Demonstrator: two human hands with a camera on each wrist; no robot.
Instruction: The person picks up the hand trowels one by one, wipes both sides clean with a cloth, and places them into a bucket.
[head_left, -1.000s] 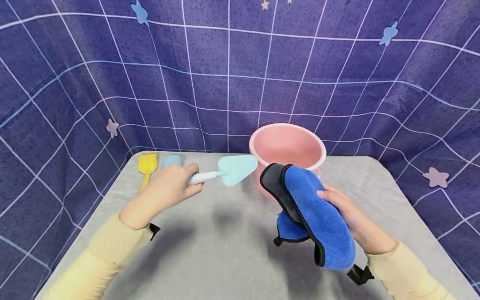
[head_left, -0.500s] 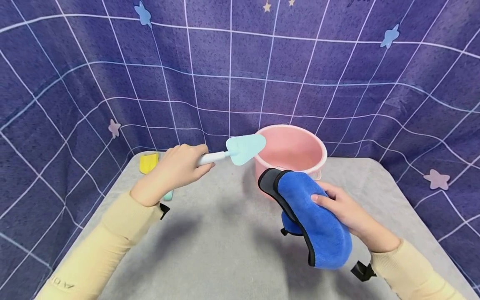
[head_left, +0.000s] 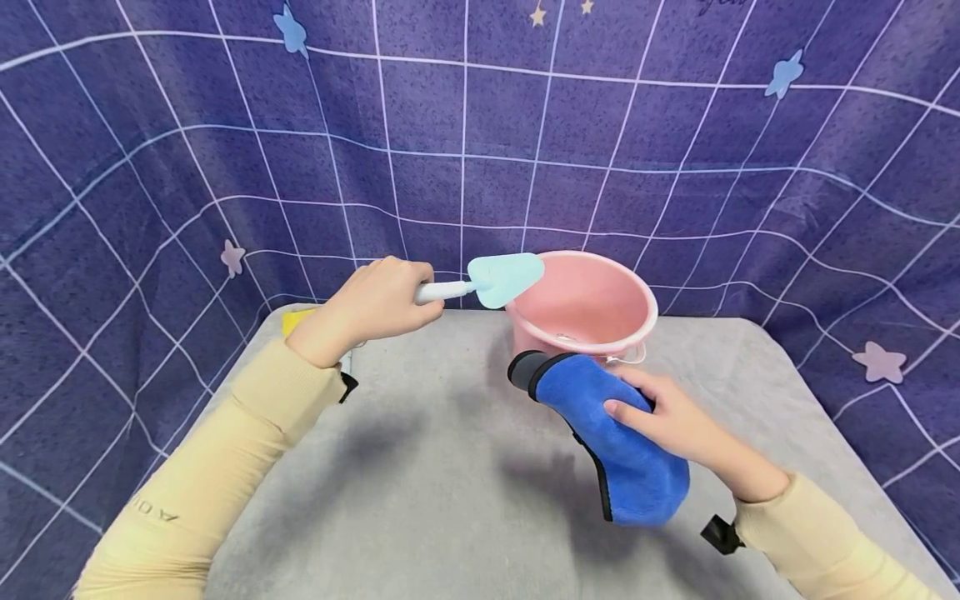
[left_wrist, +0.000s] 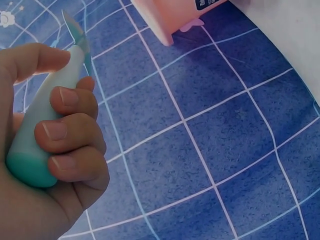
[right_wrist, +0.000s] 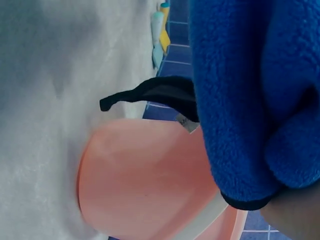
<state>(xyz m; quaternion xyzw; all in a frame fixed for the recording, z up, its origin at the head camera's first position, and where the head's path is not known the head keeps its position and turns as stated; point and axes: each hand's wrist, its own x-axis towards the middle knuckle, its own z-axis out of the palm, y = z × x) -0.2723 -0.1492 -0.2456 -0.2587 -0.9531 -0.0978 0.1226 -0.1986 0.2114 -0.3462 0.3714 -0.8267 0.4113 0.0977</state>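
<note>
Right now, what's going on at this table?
A person works at a grey-covered table. The left hand grips the handle of a light blue toy trowel, holding its blade in the air at the near-left rim of a pink bucket. The right hand holds a blue cloth with black edging just in front of the bucket. A yellow toy lies partly hidden behind the left arm.

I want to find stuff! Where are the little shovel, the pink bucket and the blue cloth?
shovel (head_left: 504,279), head view, on its pale blade.
bucket (head_left: 592,304), head view, on its inside wall.
cloth (head_left: 626,454), head view, on its fuzzy blue side.
</note>
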